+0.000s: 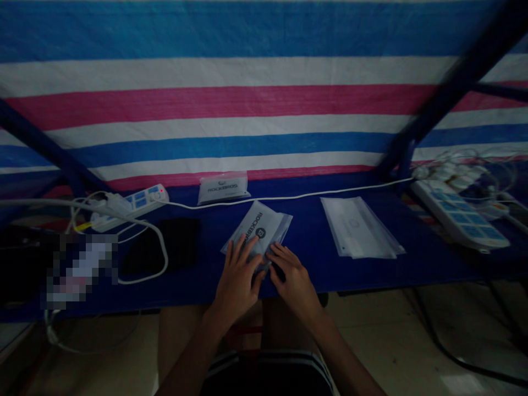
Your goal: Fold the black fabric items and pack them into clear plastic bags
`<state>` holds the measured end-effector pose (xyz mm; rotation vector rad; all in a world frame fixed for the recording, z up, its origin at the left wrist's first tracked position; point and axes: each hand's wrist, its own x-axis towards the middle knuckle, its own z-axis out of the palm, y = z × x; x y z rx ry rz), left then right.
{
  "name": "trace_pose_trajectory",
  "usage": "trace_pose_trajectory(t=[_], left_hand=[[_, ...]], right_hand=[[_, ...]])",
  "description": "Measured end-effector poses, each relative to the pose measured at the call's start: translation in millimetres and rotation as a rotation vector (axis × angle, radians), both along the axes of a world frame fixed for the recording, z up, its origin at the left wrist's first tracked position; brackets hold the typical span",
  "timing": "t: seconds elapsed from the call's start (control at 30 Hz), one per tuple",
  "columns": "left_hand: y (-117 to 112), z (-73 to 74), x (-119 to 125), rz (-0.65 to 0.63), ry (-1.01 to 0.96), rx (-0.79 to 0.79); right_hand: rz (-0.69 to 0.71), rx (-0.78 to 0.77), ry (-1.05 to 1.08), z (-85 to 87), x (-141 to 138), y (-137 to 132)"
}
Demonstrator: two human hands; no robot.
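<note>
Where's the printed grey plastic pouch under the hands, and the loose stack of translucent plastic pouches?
Printed grey plastic pouch [264, 222]: head view, on its printed face.
Stack of translucent plastic pouches [357, 229]: head view, middle of the top pouch.

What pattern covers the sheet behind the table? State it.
Horizontal stripes in blue, white and pink run across the sheet; it shows in the head view.

Free gap on blue table [307, 234] between printed bag [268, 221] and bag stack [357, 228]; white cable [297, 196] crosses behind

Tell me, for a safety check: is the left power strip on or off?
On, apparently: the power strip shows a glowing red light.
</note>
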<state>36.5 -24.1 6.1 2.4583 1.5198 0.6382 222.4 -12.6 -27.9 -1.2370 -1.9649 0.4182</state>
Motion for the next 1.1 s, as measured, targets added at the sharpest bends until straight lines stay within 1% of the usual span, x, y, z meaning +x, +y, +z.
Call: trace_pose_trajectory(t=[0.17, 0.4, 0.53, 0.67, 0.87, 1.1], left_hand=[[0.6, -0.3, -0.8, -0.004, 0.011, -0.004], [-0.1, 0.5, -0.3, -0.006, 0.013, -0.029], [-4.6, 3.2, -4.0, -0.011, 0.003, -0.043], [-10.7, 5.0, -7.0, 0.001, 0.032, -0.041], [-15.0, -0.9, 2.7, 0.063, 0.035, 0.046], [-16.1, -4.9, 7.3, 0.078, 0.054, 0.052]], right_hand=[[-0.052, -0.019, 0.041, 3.0, -0.3, -0.5], [-0.093, -0.002, 0.023, 6.0, -1.4, -0.9], [-0.071, 0.016, -0.009, 8.6, -1.5, -3.0], [-0.05, 0.039, -0.056, 16.9, -2.9, -6.0], [-0.052, 0.018, -0.124, 27.7, -5.9, -8.1], [-0.083, 0.011, -0.144, 26.6, -8.9, -8.5]])
